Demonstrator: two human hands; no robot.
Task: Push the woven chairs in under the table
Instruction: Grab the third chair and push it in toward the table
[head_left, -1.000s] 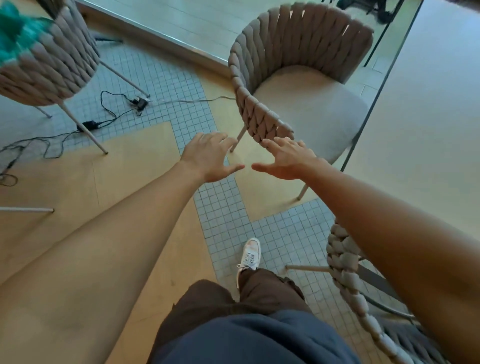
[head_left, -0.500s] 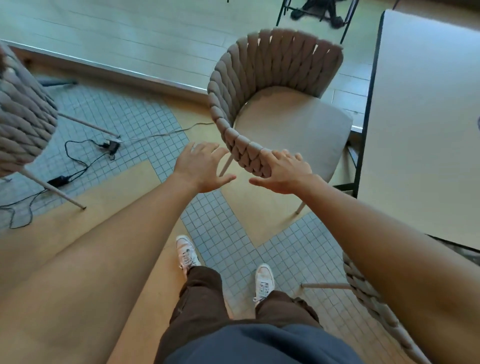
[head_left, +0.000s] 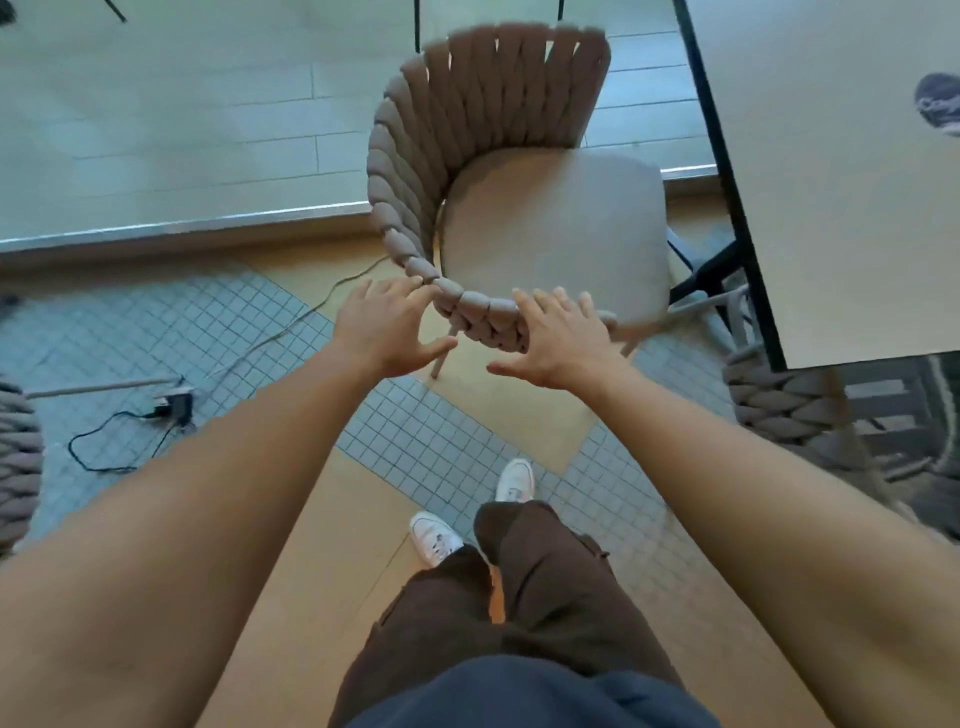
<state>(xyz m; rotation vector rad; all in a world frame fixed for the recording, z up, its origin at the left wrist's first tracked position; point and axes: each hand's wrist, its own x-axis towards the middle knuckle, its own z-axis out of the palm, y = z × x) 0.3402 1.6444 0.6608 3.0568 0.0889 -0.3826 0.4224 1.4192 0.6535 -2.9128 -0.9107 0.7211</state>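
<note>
Both arms stretched forward, palms down: left hand (head_left: 387, 330) fingers spread, fingertips at the woven rim of the woven chair (head_left: 498, 197), right hand (head_left: 558, 338) also splayed flat on that rim, neither closed around anything. Chair stands on the floor just left of the table (head_left: 831, 171), seat cushion facing the table edge and mostly outside it. Count: three woven chairs in view, the one at the hands, a second chair (head_left: 789, 410) partly under the table at right, a third chair (head_left: 18, 462) cut off at the left edge; one table; two white shoes (head_left: 470, 514).
</note>
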